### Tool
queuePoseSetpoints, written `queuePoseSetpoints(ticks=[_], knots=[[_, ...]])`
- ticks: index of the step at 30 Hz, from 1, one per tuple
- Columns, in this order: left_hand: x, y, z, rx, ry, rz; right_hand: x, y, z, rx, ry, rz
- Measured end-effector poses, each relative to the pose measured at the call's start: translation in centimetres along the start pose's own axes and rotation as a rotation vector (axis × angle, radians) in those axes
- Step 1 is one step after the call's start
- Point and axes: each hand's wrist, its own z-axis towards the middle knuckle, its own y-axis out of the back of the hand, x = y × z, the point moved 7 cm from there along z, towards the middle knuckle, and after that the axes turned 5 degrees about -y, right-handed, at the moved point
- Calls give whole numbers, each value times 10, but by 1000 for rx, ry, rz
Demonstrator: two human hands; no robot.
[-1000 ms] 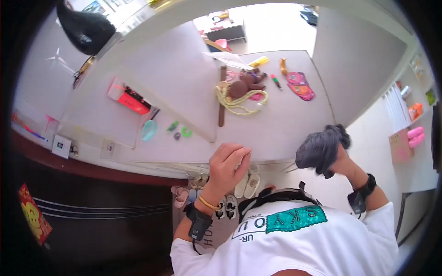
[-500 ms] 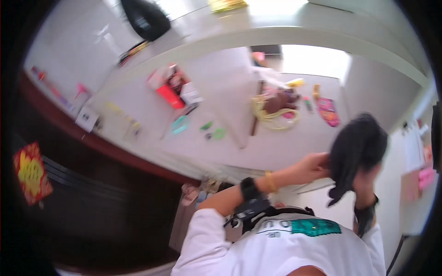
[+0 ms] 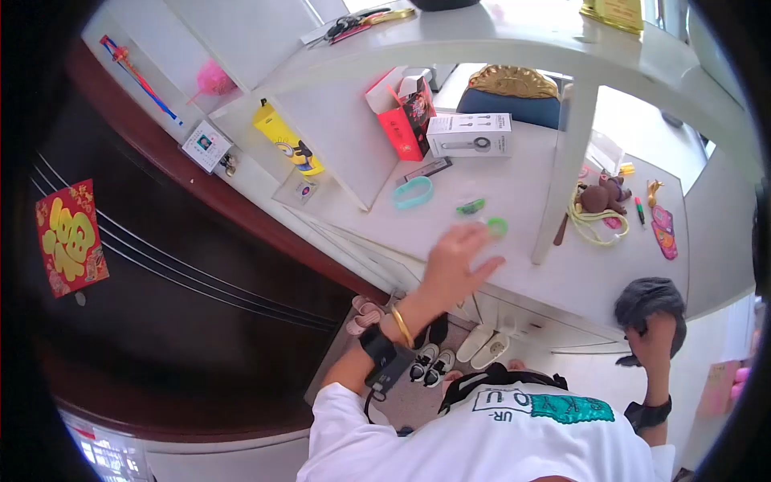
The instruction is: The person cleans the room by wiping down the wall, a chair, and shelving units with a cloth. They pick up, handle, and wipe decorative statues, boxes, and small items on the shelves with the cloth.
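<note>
My left hand (image 3: 459,265) reaches over the shelf surface, thumb spread away from the fingers and nothing visible in it. Its fingertips are right by a small green ring (image 3: 498,226); I cannot tell whether they touch. Close by lie a small green item (image 3: 471,207) and a light-blue band (image 3: 413,193). At the right, my right hand (image 3: 654,333) is closed on a bunched dark grey cloth item (image 3: 652,297) at the shelf's front edge. Its exact kind is unclear.
A red box (image 3: 400,128) and a white box (image 3: 471,135) stand at the back. Behind a white upright post (image 3: 569,177) lie a brown plush toy (image 3: 598,197) with a yellow cord and a pink patterned item (image 3: 664,233). Shoes (image 3: 434,365) sit on the floor below.
My left hand has let go of the dark cloth item and moved left over the shelf. My right hand has lowered the cloth to the shelf's front edge. The view has shifted.
</note>
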Motion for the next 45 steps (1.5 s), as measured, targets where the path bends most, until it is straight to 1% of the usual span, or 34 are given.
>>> queuePoseSetpoints(ticks=[1, 2, 3, 5, 6, 7, 8, 9, 11, 12, 14, 15, 17, 21, 23, 24, 25, 26, 27, 28, 29, 30, 31, 32, 34, 36, 39, 40, 41, 42, 43, 44, 45], knots=[[13, 5, 7, 40, 9, 53, 19, -2, -4, 2, 114, 56], [24, 9, 14, 78, 14, 105, 47, 1, 0, -19, 176, 123], [33, 10, 20, 74, 1, 89, 62, -1, 1, -26, 165, 107], [43, -6, 30, 126, -106, 185, 95, -8, -1, -29, 217, 115], [48, -10, 32, 111, -120, 170, 125, -3, 1, -87, 328, 149], [52, -18, 33, 162, -144, 199, 159, 0, 1, -144, 441, 184], [57, -26, 33, 217, -165, 229, 181, -2, -2, -164, 416, 151], [62, -29, 33, 211, -176, 216, 196, -8, -3, -130, 387, 238], [68, -46, 29, 403, -280, 189, 228, -17, -1, -122, 397, 273], [71, -47, 30, 401, -301, 179, 238, -22, 1, -134, 382, 260], [75, -46, 33, 319, -297, 135, 250, -31, 2, -118, 363, 290], [74, -47, 33, 317, -310, 120, 255, -33, 3, -121, 350, 275], [76, -43, 35, 221, -282, 79, 262, -35, 4, -132, 323, 259], [82, -47, 37, 235, -260, 5, 261, -35, 8, -127, 308, 263], [86, -37, 39, 112, -242, -104, 264, -31, 14, -163, 285, 218], [89, -34, 43, 113, -244, -109, 267, -27, 18, -191, 271, 182], [100, -32, 46, 151, -100, -107, 272, -24, 24, -185, 266, 182], [113, -31, 47, 190, 49, -101, 278, -21, 33, -151, 219, 167], [118, -31, 49, 192, 59, -98, 278, -21, 41, -117, 178, 155], [126, -22, 52, 71, 88, -191, 268, -39, 49, 57, 27, 164], [134, -10, 53, -49, 109, -277, 267, -50, 58, 57, 33, 179], [138, -2, 51, -45, 109, -261, 266, -69, 69, 118, 41, 190], [143, 10, 48, -113, 140, -282, 263, -90, 81, 181, 48, 198], [148, 20, 45, -183, 170, -307, 247, -127, 93, 383, -62, 118], [160, 29, 30, -214, 204, -337, 265, -118, 129, 49, 276, 134], [169, 35, 14, -240, 228, -359, 248, -159, 173, 308, 85, 177], [185, 35, 2, -270, 290, -383, 263, -169, 178, 322, 119, 171], [188, 34, -1, -295, 305, -401, 284, -157, 168, 323, 207, 170], [191, 31, -4, -314, 320, -422, 294, -160, 150, 547, 125, 94], [190, 29, -5, -304, 320, -427, 308, -153, 130, 433, 274, 129], [189, 32, -5, -331, 301, -428, 313, -149, 108, 585, 258, 107], [188, 34, -3, -362, 282, -430, 313, -140, 90, 296, 459, 219], [188, 33, -5, -361, 282, -435, 297, -151, 73, 467, 360, 169]])
